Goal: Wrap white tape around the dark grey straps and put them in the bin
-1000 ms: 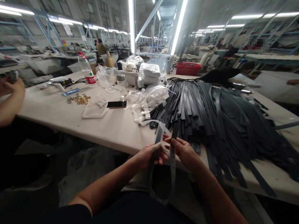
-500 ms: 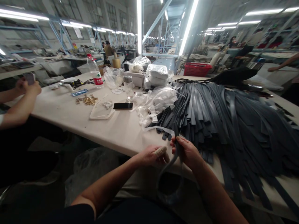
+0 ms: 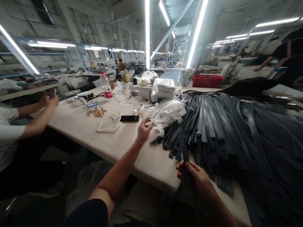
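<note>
My left hand [image 3: 144, 130] reaches over the table beside the crumpled white strips [image 3: 169, 112], its fingers apart and a pale wrap on one of them. I see nothing in it. My right hand [image 3: 197, 176], lower and nearer to me, pinches a dark strap [image 3: 186, 153] whose end points up; a narrow pale edge shows beside it. The strap's lower part hangs below the table edge, blurred and dim. Right of the white strips spreads a large pile of dark straps [image 3: 213, 126]. A black phone [image 3: 129, 118] lies left of my left hand.
On the table [image 3: 113, 142] are a clear tray [image 3: 109, 123], small brass pieces [image 3: 99, 113], a glass jar [image 3: 135, 101], a red-capped bottle [image 3: 107, 86] and plastic-wrapped bundles [image 3: 164, 88]. A red basket [image 3: 206, 80] stands behind. At left, a person's hands hold a phone [image 3: 52, 92].
My left hand has moved forward, away from my right hand, to the white strips. The pale strip stretched near my right hand is gone from there. The view has shifted.
</note>
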Demonstrator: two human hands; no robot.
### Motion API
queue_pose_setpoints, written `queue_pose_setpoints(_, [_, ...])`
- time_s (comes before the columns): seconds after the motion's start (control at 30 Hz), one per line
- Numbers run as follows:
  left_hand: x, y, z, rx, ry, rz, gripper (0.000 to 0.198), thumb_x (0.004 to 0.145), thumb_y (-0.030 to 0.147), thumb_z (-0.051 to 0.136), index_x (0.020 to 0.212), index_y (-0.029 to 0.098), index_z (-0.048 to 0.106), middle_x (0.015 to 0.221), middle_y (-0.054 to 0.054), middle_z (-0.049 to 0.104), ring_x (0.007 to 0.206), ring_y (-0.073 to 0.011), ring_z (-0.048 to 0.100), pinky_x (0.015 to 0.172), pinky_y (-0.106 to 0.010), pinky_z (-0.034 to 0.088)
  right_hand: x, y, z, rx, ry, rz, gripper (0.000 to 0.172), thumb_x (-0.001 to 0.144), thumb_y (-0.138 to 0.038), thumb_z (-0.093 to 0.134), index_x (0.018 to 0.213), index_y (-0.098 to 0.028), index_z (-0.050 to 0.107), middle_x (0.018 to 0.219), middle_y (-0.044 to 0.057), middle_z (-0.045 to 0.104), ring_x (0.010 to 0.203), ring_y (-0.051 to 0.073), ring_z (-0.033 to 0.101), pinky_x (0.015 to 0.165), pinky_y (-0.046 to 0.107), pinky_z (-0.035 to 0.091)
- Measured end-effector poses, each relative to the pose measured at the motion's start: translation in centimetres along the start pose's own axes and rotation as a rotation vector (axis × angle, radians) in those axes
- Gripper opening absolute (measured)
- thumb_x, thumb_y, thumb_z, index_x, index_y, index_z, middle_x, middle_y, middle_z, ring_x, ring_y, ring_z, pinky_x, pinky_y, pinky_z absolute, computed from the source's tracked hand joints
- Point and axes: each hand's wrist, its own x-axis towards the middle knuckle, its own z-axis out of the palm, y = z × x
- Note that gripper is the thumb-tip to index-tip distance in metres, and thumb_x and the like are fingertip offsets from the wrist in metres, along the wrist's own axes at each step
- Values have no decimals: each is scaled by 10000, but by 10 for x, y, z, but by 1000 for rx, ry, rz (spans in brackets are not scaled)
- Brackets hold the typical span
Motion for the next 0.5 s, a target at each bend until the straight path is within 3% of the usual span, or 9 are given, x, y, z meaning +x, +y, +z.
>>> queue_pose_setpoints(0.1, [-28,0,3,8,-77,20,391,753,460,765,1011,171,707,988,-62,708,823,-142,639,752,-242,480,-6,2,1,-91,-56,-45,411,761,-590,773,849,-190,736,866,60,718,675,163,667,616,253,526])
queue_pose_setpoints(0.23, [-92,-3,24,11,-479,-145,490,790,554,706,1074,156,741,1005,-106,735,889,-194,659,742,-261,487,-16,3,7,-366,-199,-157,423,923,-582,576,940,-185,721,803,49,693,690,168,620,608,256,472])
queue_pose_setpoints(0.3, [-117,-4,33,-12,-602,-270,498,790,562,705,1049,139,755,941,-102,735,846,-186,653,703,-241,477,-20,4,11,-523,-252,-272,400,959,-538,528,905,-182,702,754,33,660,689,170,586,623,267,455])
queue_pose_setpoints(0.4, [-137,-8,40,-47,-650,-470,524,776,575,713,1002,105,762,657,-49,665,523,-106,535,523,-220,402,-23,2,15,-659,-245,-430,381,977,-473,498,800,-182,670,761,28,631,729,177,556,685,287,448])
queue_pose_setpoints(0.5, [-140,-11,40,-116,-623,-532,504,774,559,727,976,98,762,695,-65,686,499,-98,528,506,-220,398,-29,0,17,-674,-280,-432,347,979,-421,498,800,-186,680,758,24,626,721,175,556,685,286,447])
